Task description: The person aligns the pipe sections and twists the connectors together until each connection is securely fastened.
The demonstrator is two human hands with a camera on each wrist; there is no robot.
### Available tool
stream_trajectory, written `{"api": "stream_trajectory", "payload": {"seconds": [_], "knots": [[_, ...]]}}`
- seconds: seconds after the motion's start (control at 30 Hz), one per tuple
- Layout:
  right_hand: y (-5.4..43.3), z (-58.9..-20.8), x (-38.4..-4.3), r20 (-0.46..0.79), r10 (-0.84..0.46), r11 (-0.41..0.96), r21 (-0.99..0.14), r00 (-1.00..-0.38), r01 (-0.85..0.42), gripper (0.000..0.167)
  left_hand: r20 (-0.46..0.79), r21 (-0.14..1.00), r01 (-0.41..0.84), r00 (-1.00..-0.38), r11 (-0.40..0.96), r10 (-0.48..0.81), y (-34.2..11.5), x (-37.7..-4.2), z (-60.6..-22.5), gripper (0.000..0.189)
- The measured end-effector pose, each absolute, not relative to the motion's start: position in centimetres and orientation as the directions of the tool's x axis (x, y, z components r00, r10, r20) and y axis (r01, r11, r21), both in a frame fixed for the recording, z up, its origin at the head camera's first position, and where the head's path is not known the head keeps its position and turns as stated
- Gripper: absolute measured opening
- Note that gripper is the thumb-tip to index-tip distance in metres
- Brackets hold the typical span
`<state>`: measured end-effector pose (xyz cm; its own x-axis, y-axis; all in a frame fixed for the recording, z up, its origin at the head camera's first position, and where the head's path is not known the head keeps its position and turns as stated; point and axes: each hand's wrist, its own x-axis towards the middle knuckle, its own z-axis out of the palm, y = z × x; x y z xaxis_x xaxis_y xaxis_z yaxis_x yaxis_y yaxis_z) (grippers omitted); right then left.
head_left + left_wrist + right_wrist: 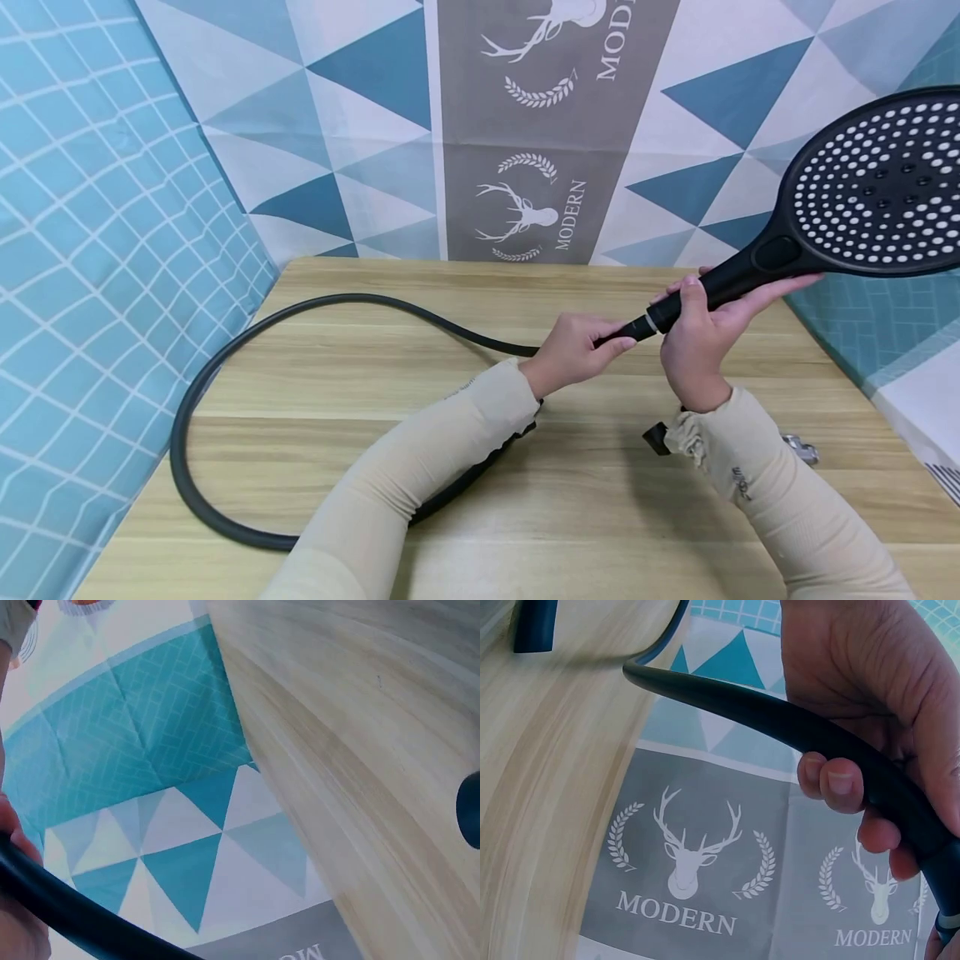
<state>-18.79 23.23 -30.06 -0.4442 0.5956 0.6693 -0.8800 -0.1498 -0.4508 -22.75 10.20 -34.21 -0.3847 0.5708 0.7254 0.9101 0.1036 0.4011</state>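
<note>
A large black shower head (873, 187) with white nozzles is held up at the right, its face turned toward me. My right hand (701, 346) grips its handle from below, one finger stretched along the underside toward the head. Just left of it, my left hand (573, 350) holds the end of a black shower hose (360, 298) where it meets the handle at a pale ring. Seen in the right wrist view, the fingers (840, 784) of my left hand curl round the hose (727, 705). The hose loops across the left side of the wooden table.
Beside my right forearm, a small black piece (657, 438) and a chrome fitting (801, 448) lie on the wooden table (570, 500). Patterned sheets (375, 167) stand behind the table, with blue tile-print sheeting (90, 250) on the left.
</note>
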Motion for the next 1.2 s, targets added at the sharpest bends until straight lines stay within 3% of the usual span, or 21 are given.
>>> {"api": "stream_trajectory", "payload": {"seconds": [0.13, 0.2, 0.27, 0.37, 0.43, 0.53, 0.73, 1.2], "knots": [[23.3, -30.2, -18.8, 0.668, 0.601, -0.148, -0.448, -0.44, -0.882, 0.106, 0.76, 0.188, 0.963, -0.266, 0.192, 0.593, 10.2, -22.9, -34.3, 0.015], [23.3, -30.3, -18.9, 0.672, 0.602, -0.133, -0.449, -0.432, -0.883, 0.105, 0.73, 0.206, 0.96, -0.278, 0.187, 0.624, 10.2, -23.1, -34.2, 0.015], [23.3, -30.3, -19.0, 0.676, 0.6, -0.124, -0.45, -0.428, -0.884, 0.106, 0.641, 0.372, 0.916, -0.371, 0.15, 0.672, 10.1, -23.2, -33.9, 0.016], [23.2, -30.5, -19.0, 0.682, 0.596, -0.102, -0.458, -0.423, -0.883, 0.106, 0.439, 0.677, 0.728, -0.517, 0.108, 0.735, 9.9, -23.5, -33.5, 0.019], [23.1, -30.6, -19.0, 0.69, 0.592, -0.087, -0.458, -0.416, -0.885, 0.105, 0.314, 0.794, 0.596, -0.57, 0.12, 0.759, 9.9, -23.7, -33.2, 0.022], [23.0, -30.6, -19.0, 0.7, 0.587, -0.075, -0.452, -0.406, -0.889, 0.105, 0.239, 0.849, 0.514, -0.583, 0.125, 0.776, 10.0, -23.9, -33.0, 0.022], [22.9, -30.5, -19.0, 0.711, 0.58, -0.057, -0.451, -0.397, -0.891, 0.104, 0.229, 0.867, 0.479, -0.628, 0.137, 0.744, 10.0, -23.8, -32.5, 0.02], [22.7, -30.2, -19.1, 0.696, 0.592, -0.071, -0.458, -0.407, -0.886, 0.105, 0.335, 0.783, 0.593, -0.656, 0.187, 0.677, 9.8, -23.0, -32.6, 0.021]]}}
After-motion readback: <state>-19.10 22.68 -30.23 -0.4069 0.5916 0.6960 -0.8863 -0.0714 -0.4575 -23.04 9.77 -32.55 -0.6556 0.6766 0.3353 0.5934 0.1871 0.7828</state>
